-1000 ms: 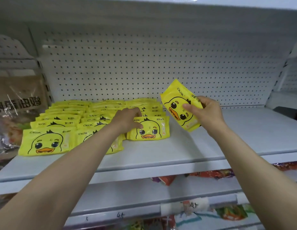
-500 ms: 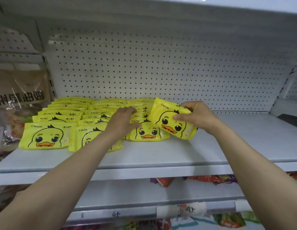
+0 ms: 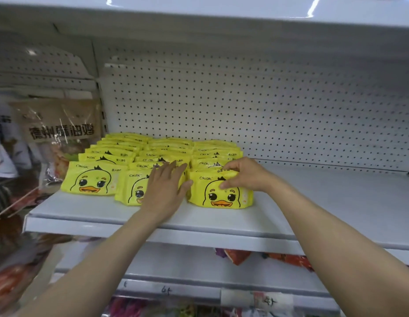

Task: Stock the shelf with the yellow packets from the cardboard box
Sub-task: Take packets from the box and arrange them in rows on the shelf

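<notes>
Three rows of yellow duck-face packets [image 3: 91, 179] lie overlapping on the white shelf [image 3: 313, 213], running from its front toward the pegboard. My right hand [image 3: 244, 177] pinches the top edge of the front packet of the right row [image 3: 219, 195], which stands on the shelf. My left hand [image 3: 164, 188] lies flat with straight fingers on the front packet of the middle row [image 3: 130, 191], its thumb touching the right packet's edge. The cardboard box is out of view.
White pegboard [image 3: 267, 110] backs the shelf, and another shelf [image 3: 199, 10] hangs overhead. A brown bagged product [image 3: 59, 133] stands on the neighbouring shelf to the left. Red and orange snack bags [image 3: 237, 256] lie on the lower shelf.
My right hand brought the packet down from the air and set it at the front of the right row. My left hand slid slightly forward over the middle row.
</notes>
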Demonstrator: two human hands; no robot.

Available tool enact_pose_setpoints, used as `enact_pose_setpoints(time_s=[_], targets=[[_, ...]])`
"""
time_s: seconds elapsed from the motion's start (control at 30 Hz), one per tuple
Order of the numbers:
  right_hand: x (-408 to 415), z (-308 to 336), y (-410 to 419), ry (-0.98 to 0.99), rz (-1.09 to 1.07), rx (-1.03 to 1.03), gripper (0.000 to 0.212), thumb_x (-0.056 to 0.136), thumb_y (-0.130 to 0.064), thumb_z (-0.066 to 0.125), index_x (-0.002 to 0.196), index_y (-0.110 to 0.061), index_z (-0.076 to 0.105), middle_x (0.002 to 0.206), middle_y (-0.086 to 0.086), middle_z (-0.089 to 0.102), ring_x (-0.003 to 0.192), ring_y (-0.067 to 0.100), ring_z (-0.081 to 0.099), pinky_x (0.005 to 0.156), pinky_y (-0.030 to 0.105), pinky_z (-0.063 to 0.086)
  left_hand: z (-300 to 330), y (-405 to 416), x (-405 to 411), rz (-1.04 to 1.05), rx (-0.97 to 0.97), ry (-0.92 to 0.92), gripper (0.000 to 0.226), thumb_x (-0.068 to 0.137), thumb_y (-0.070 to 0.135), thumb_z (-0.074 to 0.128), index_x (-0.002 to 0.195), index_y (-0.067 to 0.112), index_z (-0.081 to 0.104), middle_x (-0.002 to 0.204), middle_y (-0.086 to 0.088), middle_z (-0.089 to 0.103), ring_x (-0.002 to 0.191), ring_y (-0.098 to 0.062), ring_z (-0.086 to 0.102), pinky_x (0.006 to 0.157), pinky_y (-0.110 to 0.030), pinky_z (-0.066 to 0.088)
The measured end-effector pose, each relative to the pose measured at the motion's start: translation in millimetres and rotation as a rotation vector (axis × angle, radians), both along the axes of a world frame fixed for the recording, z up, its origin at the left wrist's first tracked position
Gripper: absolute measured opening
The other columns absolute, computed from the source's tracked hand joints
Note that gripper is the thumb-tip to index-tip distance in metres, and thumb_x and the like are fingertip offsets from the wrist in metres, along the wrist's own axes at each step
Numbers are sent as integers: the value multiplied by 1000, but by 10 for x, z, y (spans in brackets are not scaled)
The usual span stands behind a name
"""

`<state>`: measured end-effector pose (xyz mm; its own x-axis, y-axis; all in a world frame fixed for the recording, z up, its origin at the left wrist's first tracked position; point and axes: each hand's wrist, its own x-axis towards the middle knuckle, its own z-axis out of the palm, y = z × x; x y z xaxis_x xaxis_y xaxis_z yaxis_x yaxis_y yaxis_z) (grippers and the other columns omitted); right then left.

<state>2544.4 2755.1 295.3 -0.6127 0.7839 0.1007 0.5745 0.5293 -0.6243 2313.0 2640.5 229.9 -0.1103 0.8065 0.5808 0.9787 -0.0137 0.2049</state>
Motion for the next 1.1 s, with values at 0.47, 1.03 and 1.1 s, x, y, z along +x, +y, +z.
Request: enact_pose_setpoints(time_s=[0.47,1.03,1.1], targets=[[-92,-185,-262,-179,114,374,81,68,-54,83,140,-38,48,142,-8,48,135,14,32,109,32,33,-76,6,94,47,-23,19,63,88,60,48,143,30,43,146,-15,43,140,-36,31,114,-56,21],[-106,-163,-441,-323,68,434,81,78,-58,73,148,-35,38,150,-5,44,138,21,33,105,38,37,37,-57,178,104,-109,38,57,93,53,50,142,25,45,149,-14,39,140,-33,27,115,-51,19],[-117,-101,-456,-367,68,432,80,79,-59,71,148,-34,38,149,-3,45,138,23,34,105,39,38,104,-95,202,124,-131,37,58,94,54,47,144,26,41,149,-13,37,140,-32,27,116,-47,19]])
